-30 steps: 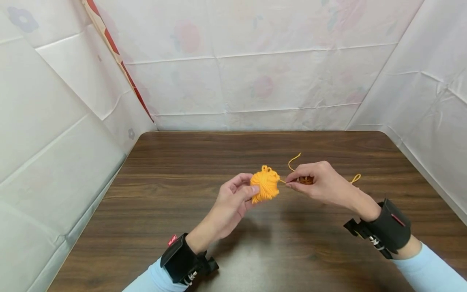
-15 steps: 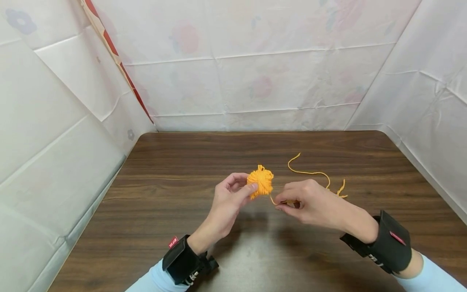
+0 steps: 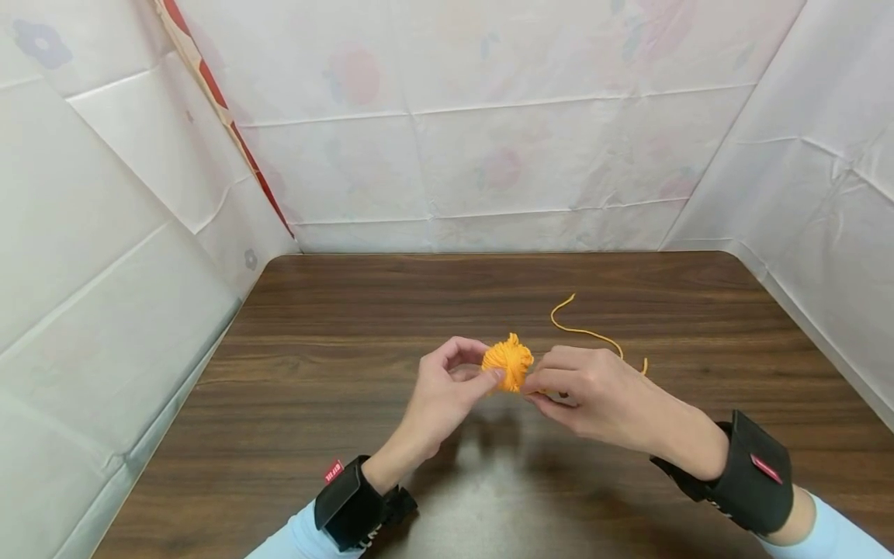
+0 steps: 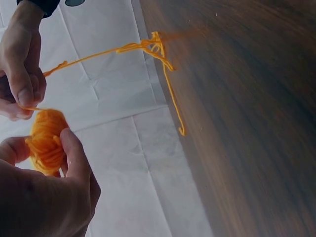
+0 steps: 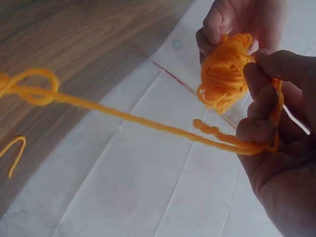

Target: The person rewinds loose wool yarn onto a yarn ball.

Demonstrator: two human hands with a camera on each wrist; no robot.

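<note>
- Holding the yarn ball (image 3: 508, 365) with our left hand (image 3: 447, 388), we pinch it between thumb and curled fingers, lifted clear above the table (image 3: 349, 326); seen from the left wrist, our thumb lies across the front of the ball's wraps.
- Just right of the ball, our right hand (image 3: 594, 392) pinches the yarn strand (image 5: 148, 126) between thumb and fingertips, knuckles nearly touching the ball. From the right wrist we see the strand looped through those fingers and running straight up into the ball.
- Right of the ball and beyond it, the loose yarn tail (image 3: 583, 330) trails from behind our right hand and lies curved on the table, with a small knotted kink partway along it, plain in the left wrist view (image 4: 154, 45).
- Against a second ago, our right hand has come in from a wider reach, dipped under the ball, and now sits tight beside it; the ball has also turned a little in our left fingers.
- We judge another turn of strand is being laid onto the ball, with a short tail left to wind.
</note>
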